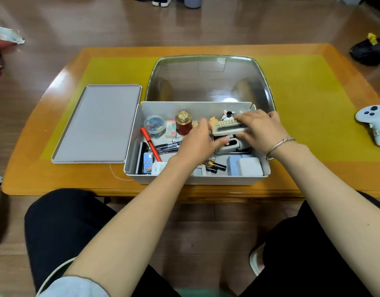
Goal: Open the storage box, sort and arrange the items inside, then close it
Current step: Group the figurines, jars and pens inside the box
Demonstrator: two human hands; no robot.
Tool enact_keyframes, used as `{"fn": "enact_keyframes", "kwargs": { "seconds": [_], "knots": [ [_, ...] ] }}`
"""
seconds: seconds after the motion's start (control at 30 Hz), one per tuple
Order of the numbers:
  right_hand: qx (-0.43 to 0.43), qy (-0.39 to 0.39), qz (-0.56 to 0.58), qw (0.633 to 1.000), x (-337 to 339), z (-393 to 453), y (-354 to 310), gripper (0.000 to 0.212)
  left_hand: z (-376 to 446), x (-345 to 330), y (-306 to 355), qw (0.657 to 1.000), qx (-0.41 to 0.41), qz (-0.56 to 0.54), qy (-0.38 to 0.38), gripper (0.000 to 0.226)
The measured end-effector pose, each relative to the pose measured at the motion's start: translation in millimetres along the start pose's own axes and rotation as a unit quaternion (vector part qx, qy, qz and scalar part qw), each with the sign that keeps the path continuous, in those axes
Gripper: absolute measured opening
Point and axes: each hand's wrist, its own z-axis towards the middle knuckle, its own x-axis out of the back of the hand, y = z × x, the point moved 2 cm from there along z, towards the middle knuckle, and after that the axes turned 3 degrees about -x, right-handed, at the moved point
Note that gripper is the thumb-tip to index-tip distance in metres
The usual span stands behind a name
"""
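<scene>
The grey storage box (131, 146) stands open on the table, its clear lid (208, 78) tipped back behind it. Both hands are inside. My right hand (260, 129) and my left hand (197, 140) hold a beige comb-like bar (227, 127) at its two ends. Below the bar lies a white cup-like item (232, 146). On the left side of the box sit a tub of coloured clips (154, 126), a red jar with a gold top (183, 123), an orange pen (150, 144), black pens (167, 146), batteries (214, 167) and a white block (249, 167).
A flat grey tray (96, 123) lies left of the box on the yellow mat (309, 99). A white game controller (375, 125) rests at the table's right edge. A black bag (369, 51) lies on the floor at the far right. My knees are under the near edge.
</scene>
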Motion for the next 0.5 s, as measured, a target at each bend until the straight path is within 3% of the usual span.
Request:
{"fn": "enact_keyframes", "kwargs": {
  "seconds": [0.1,0.23,0.5],
  "knots": [
    [0.005,-0.020,0.008,1.000,-1.0,-1.9,3.1,0.044,-5.0,-8.0,1.7,0.990,-0.047,0.124,-0.045,0.044],
    [-0.014,0.008,0.002,1.000,-1.0,-6.2,3.4,0.032,-4.7,-10.0,9.1,0.991,-0.074,0.111,-0.014,0.028],
    [0.018,0.082,0.043,0.996,8.8,-12.3,-22.1,0.024,-18.0,18.6,-6.7,0.985,-0.085,0.152,-0.013,0.041]
  ]
}}
